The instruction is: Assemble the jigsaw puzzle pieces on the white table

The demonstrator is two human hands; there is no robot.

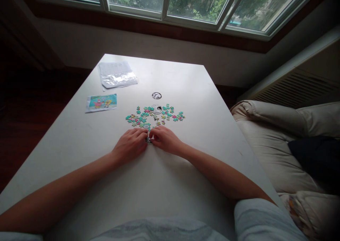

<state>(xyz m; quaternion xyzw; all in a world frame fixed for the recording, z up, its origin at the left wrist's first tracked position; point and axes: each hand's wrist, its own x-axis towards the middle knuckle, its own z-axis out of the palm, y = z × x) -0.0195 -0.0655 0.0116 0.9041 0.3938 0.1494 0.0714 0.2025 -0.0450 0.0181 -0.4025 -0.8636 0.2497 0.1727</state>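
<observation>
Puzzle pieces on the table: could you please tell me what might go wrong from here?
1. The piece pinched between left hand and right hand is mostly hidden, so it may be pressed in misaligned.
2. A forward reach could knock loose pieces into the round opening among them.

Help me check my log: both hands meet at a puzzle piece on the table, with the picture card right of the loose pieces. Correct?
No: the head view shows the picture card left of the loose pieces. The left hand and right hand do meet at a puzzle piece on the table.
</observation>
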